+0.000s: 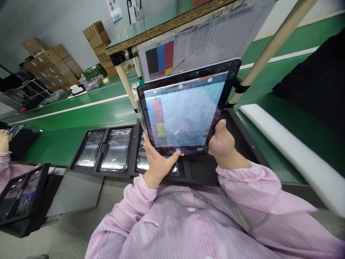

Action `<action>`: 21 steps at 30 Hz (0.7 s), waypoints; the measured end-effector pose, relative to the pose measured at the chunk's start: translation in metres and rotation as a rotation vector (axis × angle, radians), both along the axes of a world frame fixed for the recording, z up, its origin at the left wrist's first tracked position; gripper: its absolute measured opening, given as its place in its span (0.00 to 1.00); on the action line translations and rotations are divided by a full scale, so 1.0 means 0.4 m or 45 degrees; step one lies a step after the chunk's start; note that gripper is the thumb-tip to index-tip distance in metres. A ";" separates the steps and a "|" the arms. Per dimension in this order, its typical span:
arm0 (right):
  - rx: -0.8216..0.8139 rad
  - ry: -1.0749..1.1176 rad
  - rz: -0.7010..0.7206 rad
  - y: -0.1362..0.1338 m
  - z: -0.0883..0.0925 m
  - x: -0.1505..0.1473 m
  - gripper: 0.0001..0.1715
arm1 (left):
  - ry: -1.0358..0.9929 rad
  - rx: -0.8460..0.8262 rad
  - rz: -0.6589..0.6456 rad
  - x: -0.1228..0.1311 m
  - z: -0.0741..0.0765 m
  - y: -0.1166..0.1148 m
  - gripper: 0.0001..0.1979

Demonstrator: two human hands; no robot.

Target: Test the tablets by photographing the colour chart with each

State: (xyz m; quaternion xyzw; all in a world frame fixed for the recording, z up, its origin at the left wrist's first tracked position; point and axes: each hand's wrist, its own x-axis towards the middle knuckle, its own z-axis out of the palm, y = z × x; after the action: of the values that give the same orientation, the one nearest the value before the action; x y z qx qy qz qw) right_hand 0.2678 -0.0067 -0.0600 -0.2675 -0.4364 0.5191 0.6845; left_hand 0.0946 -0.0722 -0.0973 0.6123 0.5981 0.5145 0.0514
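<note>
A tablet (185, 111) with a black frame is held up in front of me, its lit screen showing a camera picture of a sheet with color blocks. My left hand (159, 160) grips its lower left corner, the thumb at the bottom edge of the screen. On the lower right edge lies my right hand (223, 142), closed on the tablet with its fingers hidden behind. Facing the tablet is a printed chart (199, 43) with black, blue, red and yellow blocks. Below, a black foam tray (188, 172) is partly covered by the tablet.
Wrapped tablets (116, 149) lie in a black tray to the left. A white foam bar (291, 151) runs along the right. Beige posts (275, 46) carry a shelf (167, 27) overhead. At far left is another person's hand (4, 141), with cardboard boxes (51, 64) beyond.
</note>
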 end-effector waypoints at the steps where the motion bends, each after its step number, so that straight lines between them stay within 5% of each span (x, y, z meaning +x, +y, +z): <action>1: -0.004 -0.003 -0.001 0.000 0.001 0.001 0.40 | -0.003 -0.006 0.002 0.001 0.001 0.000 0.68; 21: -0.097 0.061 -0.060 0.002 -0.014 -0.001 0.41 | 0.023 0.064 0.008 0.009 -0.004 0.002 0.69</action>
State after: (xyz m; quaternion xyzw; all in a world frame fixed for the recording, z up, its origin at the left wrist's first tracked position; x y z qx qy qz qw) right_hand 0.2674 -0.0059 -0.0656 -0.2910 -0.3932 0.5252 0.6963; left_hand 0.0980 -0.0714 -0.0988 0.6163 0.5872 0.5240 0.0289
